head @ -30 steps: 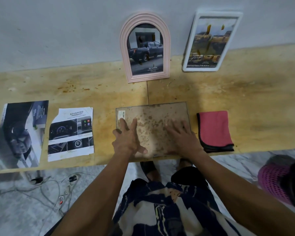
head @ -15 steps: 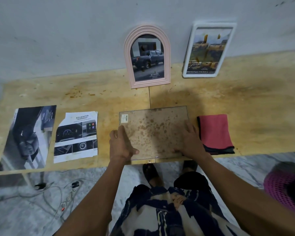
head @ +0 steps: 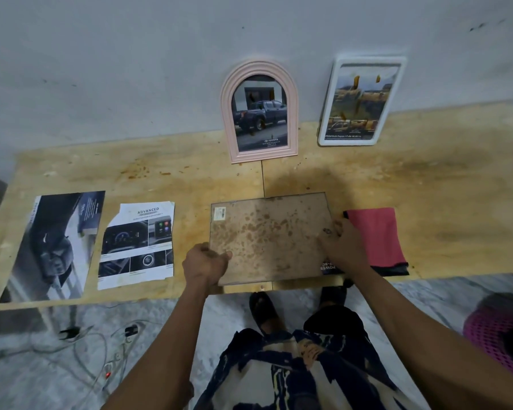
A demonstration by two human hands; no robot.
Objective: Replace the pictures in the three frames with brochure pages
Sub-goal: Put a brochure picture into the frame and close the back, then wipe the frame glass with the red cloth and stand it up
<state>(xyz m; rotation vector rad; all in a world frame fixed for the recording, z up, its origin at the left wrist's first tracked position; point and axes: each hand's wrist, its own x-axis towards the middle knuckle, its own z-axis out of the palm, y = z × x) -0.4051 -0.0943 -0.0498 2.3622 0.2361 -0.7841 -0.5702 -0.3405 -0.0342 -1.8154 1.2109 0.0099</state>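
You have 2 frames leaning on the wall at the back of the table (head: 427,184): the pink arched frame (head: 259,112) holds a brochure page with a dark pickup truck, and the white frame (head: 362,100) to its right holds a page of yellowish landscape shots. The third frame's backing board (head: 267,238) lies flat, face down, near the front edge, between your hands, its long axis running left to right. Your left hand (head: 205,261) pinches the board's lower left edge, thumb on top. Your right hand (head: 342,247) curls over its right edge, fingers gripping there, with a dark printed page corner (head: 330,266) showing beneath. Just right lies the pink cloth (head: 376,235). To the left lie 2 loose brochure pages (head: 138,244).
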